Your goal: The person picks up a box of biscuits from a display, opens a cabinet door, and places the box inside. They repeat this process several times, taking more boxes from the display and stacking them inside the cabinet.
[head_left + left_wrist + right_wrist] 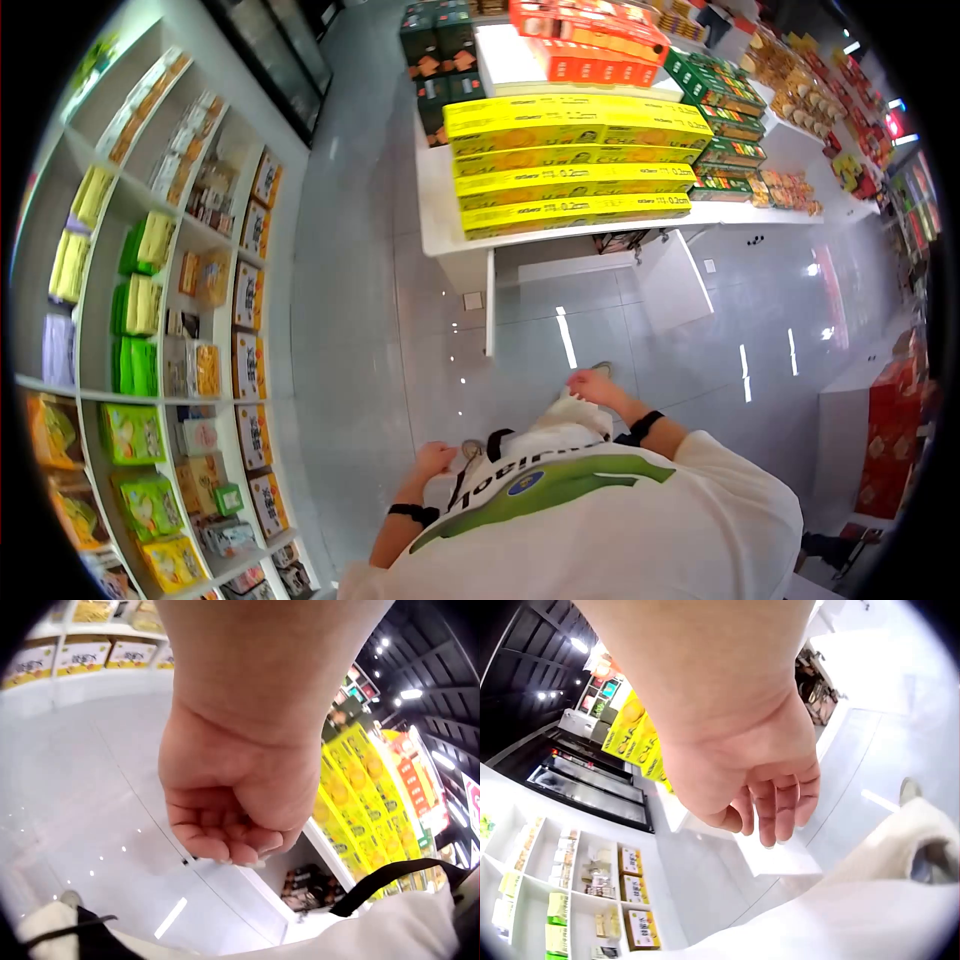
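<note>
My left hand [433, 460] hangs low in front of the body in the head view, holding nothing. The left wrist view shows that hand [229, 802] with its fingers loosely curled towards the palm. My right hand [595, 388] is beside the trouser leg, over the shoe; whether it touches the cloth I cannot tell. Seen from the right wrist, the hand [754, 780] has relaxed, slightly bent fingers and an empty palm. Ahead of both hands is a white display table [435, 205] with its low cabinet doors [675, 283] swung out.
Yellow boxes [575, 180] are stacked on the table, with red boxes [600, 62] behind and green boxes [730, 155] beside them. White shelves [90, 393] of packaged goods line the left side. Grey tiled floor [350, 300] runs between shelves and table. Red boxes stand at the right.
</note>
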`<state>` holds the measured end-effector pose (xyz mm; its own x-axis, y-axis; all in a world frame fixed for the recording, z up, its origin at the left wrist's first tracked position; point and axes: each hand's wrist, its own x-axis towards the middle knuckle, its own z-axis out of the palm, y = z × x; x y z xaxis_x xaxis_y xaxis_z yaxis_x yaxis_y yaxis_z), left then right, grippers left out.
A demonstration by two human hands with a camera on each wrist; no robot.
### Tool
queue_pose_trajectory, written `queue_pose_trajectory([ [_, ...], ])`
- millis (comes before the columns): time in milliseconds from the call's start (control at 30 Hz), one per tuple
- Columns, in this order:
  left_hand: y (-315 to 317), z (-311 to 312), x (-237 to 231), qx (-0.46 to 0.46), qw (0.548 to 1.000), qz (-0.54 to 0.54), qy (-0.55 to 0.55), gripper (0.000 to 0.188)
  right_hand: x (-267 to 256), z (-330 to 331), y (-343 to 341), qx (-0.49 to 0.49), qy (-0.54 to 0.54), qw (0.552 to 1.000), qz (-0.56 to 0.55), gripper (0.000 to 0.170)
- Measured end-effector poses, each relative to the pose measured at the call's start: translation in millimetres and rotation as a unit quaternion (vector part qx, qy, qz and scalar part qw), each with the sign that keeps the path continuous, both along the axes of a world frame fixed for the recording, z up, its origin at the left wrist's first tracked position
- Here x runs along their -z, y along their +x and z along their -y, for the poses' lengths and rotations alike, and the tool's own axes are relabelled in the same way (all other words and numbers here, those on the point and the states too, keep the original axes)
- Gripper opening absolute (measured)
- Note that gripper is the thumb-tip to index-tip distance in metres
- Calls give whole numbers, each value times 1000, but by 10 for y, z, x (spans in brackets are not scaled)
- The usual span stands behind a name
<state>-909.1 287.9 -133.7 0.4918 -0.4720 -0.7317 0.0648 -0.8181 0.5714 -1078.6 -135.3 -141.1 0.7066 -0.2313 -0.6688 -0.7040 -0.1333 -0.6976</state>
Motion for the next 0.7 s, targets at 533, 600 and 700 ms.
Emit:
queue_pose_trajectory([
  [533, 478, -2248, 23, -274, 961, 23, -5, 32, -791, -1723, 2350, -100, 6, 986, 137, 24],
  [600, 586, -2252, 134, -293, 955, 17, -32, 31, -785, -1886, 2708, -109, 7, 984, 138, 24],
  [700, 730, -2478, 310, -339, 938, -16, -76, 29, -674, -2210, 3315, -148, -2, 980, 133, 22],
])
